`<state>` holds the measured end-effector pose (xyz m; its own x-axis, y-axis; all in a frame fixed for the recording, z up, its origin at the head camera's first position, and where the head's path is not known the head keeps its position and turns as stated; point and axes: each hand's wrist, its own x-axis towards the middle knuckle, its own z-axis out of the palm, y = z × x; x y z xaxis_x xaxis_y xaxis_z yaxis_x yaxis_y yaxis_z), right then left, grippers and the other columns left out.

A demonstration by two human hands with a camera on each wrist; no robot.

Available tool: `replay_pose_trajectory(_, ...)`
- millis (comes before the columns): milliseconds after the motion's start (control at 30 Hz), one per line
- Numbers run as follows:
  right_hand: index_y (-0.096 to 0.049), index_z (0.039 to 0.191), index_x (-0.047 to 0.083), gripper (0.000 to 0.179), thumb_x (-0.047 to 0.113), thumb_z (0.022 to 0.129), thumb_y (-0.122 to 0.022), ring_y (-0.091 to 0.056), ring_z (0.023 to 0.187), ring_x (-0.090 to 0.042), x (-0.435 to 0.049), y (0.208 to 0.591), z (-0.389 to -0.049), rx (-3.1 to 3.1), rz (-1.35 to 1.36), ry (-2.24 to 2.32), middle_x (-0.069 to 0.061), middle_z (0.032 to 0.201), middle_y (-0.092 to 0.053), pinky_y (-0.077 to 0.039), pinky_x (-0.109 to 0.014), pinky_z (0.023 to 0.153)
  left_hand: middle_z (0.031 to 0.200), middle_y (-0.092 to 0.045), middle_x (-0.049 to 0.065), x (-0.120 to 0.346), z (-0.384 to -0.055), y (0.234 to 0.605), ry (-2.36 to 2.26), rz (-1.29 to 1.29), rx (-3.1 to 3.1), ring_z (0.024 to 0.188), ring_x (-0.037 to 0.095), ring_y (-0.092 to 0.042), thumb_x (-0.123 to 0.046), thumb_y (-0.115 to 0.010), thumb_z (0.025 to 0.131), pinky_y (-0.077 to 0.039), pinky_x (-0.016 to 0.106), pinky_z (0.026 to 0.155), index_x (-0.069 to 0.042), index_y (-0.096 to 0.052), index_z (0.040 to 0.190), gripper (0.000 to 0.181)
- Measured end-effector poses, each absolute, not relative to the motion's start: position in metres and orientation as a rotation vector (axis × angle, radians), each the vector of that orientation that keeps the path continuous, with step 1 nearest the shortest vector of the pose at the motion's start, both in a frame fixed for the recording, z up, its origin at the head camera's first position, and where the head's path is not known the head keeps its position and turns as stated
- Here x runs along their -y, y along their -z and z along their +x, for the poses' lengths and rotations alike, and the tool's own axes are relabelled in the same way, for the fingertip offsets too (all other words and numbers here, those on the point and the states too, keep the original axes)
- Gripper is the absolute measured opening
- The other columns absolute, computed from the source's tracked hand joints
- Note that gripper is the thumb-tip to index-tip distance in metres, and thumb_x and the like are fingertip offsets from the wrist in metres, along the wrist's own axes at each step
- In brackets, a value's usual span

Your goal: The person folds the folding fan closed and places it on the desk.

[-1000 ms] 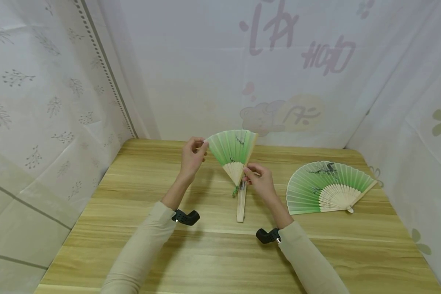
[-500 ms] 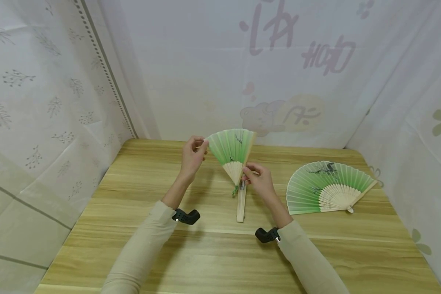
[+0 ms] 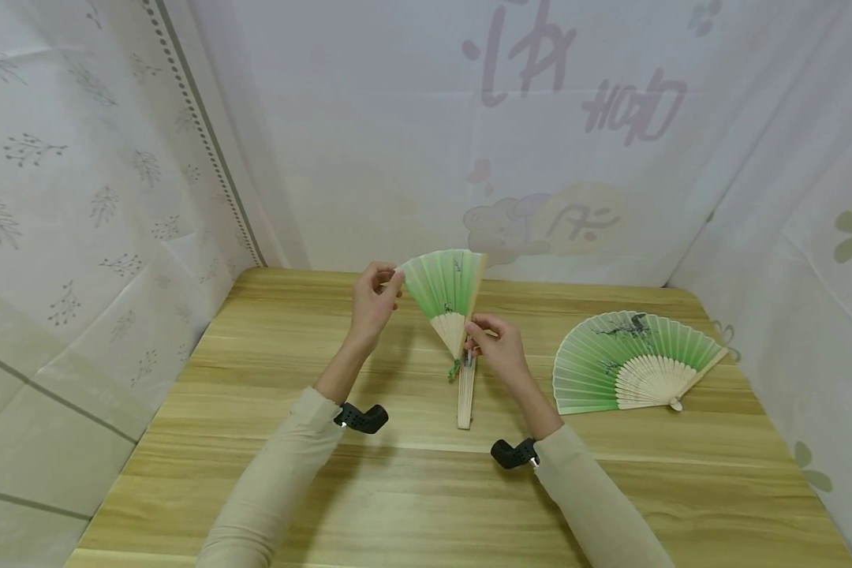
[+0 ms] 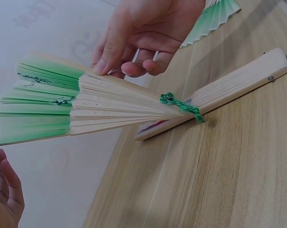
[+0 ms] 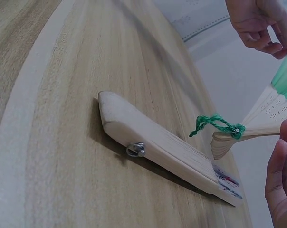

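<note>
A half-spread green folding fan [image 3: 443, 288] is held upright above the table, with pale wooden ribs and a dark branch print. My left hand [image 3: 374, 306] pinches its upper left corner between thumb and fingers. Lower down, my right hand [image 3: 500, 347] pinches the outer stick on the other side, near the ribs. From the fan's pivot hangs a knotted green cord [image 4: 181, 104], clear in the left wrist view. Beneath it lies a closed folding fan [image 3: 465, 398] on the tabletop; its pivot carries a metal ring [image 5: 136, 149] in the right wrist view.
On the right of the wooden table [image 3: 397, 505] a second green fan [image 3: 635, 363] lies spread wide. Printed cloth [image 3: 369, 142] hangs behind the table and at both sides. Each wrist wears a black camera mount [image 3: 364, 419].
The right hand has shifted slightly left with the fan's right outer stick, so the held fan's spread is narrower. The left hand stays almost still. Both fans on the table are unmoved.
</note>
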<state>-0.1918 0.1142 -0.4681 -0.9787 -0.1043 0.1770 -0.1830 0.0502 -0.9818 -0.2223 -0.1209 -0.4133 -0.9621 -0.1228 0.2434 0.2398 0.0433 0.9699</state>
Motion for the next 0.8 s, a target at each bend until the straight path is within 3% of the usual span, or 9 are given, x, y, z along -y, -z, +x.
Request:
replay_pose_trajectory(300,-0.068,0.119,-0.010,0.022,0.002,0.101,-0.064,-0.068,0.072,-0.020,-0.112,0.465,-0.190,2.199,0.310,-2.152,-0.023,0.100,-0.065,-0.058,-0.027,0.062,0.107,-0.061,0.027,0.118,-0.220,0.407,2.022,-0.139,2.068,0.074,0.015,-0.058,-0.009,-0.060,0.104,-0.050,0.027,0.062,0.009,-0.060,0.120,0.024)
replay_pose_trajectory(467,-0.067,0.119,-0.010,0.022,0.001,0.101,-0.064,-0.067,0.071,-0.015,-0.112,0.465,-0.190,2.196,0.321,-2.157,-0.022,0.099,-0.065,-0.058,-0.029,0.063,0.106,-0.061,0.029,0.112,-0.205,0.386,2.014,-0.138,2.079,0.072,0.013,-0.058,-0.004,-0.059,0.103,-0.050,0.026,0.062,0.012,-0.059,0.117,0.021)
replay_pose_trajectory(633,-0.069,0.116,-0.009,0.018,0.000,0.100,-0.064,-0.067,0.070,-0.017,-0.112,0.467,-0.190,2.195,0.334,-2.145,-0.021,0.097,-0.065,-0.060,-0.039,0.064,0.103,-0.062,0.027,0.110,-0.199,0.379,2.006,-0.143,2.076,0.072,0.012,-0.058,-0.004,-0.060,0.103,-0.051,0.031,0.064,0.012,-0.059,0.116,0.021)
replay_pose_trajectory(800,-0.070,0.112,-0.008,0.016,0.000,0.100,-0.064,-0.067,0.070,-0.019,-0.111,0.468,-0.190,2.200,0.346,-2.132,-0.020,0.096,-0.065,-0.059,-0.047,0.064,0.104,-0.062,0.027,0.110,-0.201,0.381,2.017,-0.138,2.075,0.072,0.013,-0.058,-0.004,-0.060,0.103,-0.050,0.026,0.062,0.012,-0.060,0.116,0.021)
